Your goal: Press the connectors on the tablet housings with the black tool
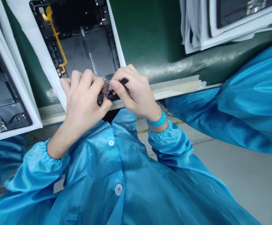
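My left hand [84,93] is closed, with a small dark circuit board [100,99] pinched between its thumb and fingers. Between the thumb and fingers of my right hand [134,90] is a slim black tool [124,81]; its narrow end points at the board, and its exact kind cannot be made out. Both hands meet over the near edge of an opened tablet-like device [74,47], whose grey and black inside faces up. An orange flex cable [59,43] runs down the device's left side. My fingers hide part of the board and the device's near edge.
White foam sheeting [30,37] lies under the device on a green mat [150,34]. Another opened device [3,93] is at the left, and stacked foam sheets with a device [234,18] at the upper right. Tape [180,87] lines the table edge. A co-worker's blue sleeve [250,93] is close at right.
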`<state>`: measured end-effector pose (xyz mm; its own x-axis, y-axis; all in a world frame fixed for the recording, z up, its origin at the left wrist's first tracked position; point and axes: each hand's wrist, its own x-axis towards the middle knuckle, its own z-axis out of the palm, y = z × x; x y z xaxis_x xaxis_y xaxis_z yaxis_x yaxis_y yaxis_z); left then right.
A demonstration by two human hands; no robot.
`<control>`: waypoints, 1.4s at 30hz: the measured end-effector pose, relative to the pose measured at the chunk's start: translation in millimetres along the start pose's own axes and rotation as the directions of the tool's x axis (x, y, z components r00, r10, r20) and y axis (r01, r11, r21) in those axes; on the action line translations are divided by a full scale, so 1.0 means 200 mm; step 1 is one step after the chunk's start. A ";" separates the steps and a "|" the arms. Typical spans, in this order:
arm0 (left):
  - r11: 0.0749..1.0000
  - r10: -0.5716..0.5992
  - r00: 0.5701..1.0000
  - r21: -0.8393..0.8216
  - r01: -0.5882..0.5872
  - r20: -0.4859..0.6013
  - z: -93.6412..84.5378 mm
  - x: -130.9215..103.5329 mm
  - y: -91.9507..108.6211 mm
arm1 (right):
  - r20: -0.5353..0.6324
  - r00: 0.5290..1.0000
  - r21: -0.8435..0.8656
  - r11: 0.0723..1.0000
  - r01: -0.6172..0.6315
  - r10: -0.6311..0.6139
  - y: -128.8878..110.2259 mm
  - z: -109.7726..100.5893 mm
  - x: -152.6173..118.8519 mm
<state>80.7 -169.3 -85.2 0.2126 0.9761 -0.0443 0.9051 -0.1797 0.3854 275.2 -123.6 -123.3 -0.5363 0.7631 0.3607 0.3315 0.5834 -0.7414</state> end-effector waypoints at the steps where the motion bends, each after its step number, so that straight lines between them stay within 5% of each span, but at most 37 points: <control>1: 1.000 0.001 1.000 0.006 -0.001 -0.008 0.01 0.00 0.00 | -0.004 1.000 0.003 1.000 0.004 -0.004 0.00 0.00 0.00; 18: 1.000 0.004 1.000 0.027 -0.004 0.000 -0.01 0.00 0.02 | -0.015 1.000 0.080 0.997 -0.011 0.012 0.02 0.01 -0.01; 42: 0.999 0.018 1.000 0.046 -0.017 -0.020 -0.01 -0.01 0.02 | -0.046 0.990 0.021 0.991 0.131 -0.130 0.05 0.02 0.00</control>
<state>82.7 -171.6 -82.6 0.2213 0.9750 -0.0189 0.9173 -0.2015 0.3435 275.7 -119.4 -132.8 -0.5385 0.6927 0.4798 0.2421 0.6725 -0.6993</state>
